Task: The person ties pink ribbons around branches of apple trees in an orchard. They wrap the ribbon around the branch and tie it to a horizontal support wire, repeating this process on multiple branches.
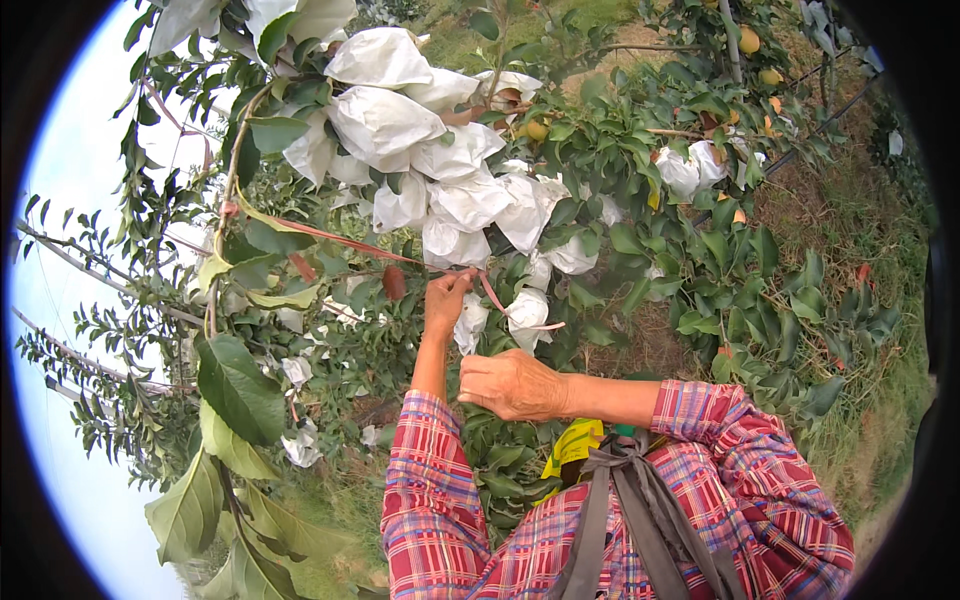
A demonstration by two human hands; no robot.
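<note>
My left hand [445, 304] pinches a pinkish-red plastic strap [345, 241] below a cluster of white fruit bags [457, 199]. From my fingers the strap runs up left to a thin branch [223, 202], where it is fastened. Its loose end [495, 296] hangs to the right of my fingertips. My right hand [516, 385] is curled into a fist just below and to the right, apart from the strap. Nothing shows in that fist, though its palm side is hidden. Another white bag [528, 315] hangs just above it.
Leafy branches surround my hands, and large leaves [241, 390] hang close on the left. Uncovered yellow fruit [748, 40] shows at upper right. A yellow printed bag [574, 450] and dark cloth ties [637, 495] are at my front. Grass [892, 420] lies below.
</note>
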